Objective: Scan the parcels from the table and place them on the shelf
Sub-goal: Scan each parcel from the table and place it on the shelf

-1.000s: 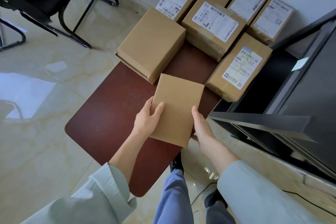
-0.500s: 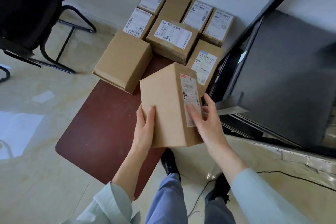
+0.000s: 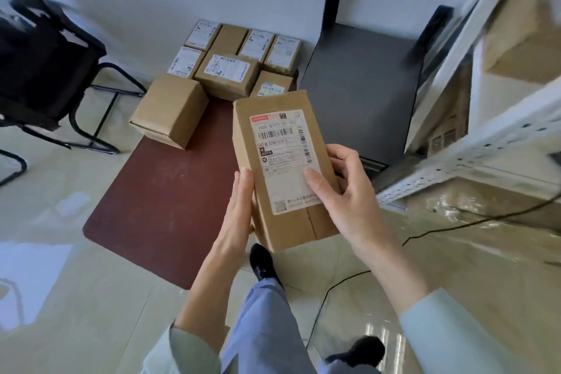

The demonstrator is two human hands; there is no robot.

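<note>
Head view. Cardboard parcel [image 3: 282, 173] held up off the counter [image 3: 170, 200] between both hands, label face turned upward, barcode toward the far end. Left hand [image 3: 236, 215] laid along the parcel's left side, fingers [image 3: 244, 188] straight and pressed flat against the cardboard. Right hand [image 3: 349, 200] wrapped around the right side: thumb across the lower part of the white label [image 3: 283, 158], the other fingers [image 3: 341, 155] curled round the far right edge. Parcel clasped from both sides, nothing else in either hand.

Beyond the fingertips, at the counter's far end by the wall, more parcels [image 3: 230, 70] packed close together, most with white labels facing up; one plain brown box [image 3: 171, 109] nearest, up and left of the left fingers, overhanging the counter's left edge. Dark red counter top below and left of the left hand.

Right of the right fingers, a dark grey panel [image 3: 361, 94], then a pale metal shelf [image 3: 485, 143] with perforated rails, blurred cardboard boxes on its levels. Far left of the left hand, a black chair [image 3: 45, 70]. Beneath the wrists, blue trousers, black shoes on the glossy floor, a thin black cable [image 3: 455, 225] trailing across the tiles.
</note>
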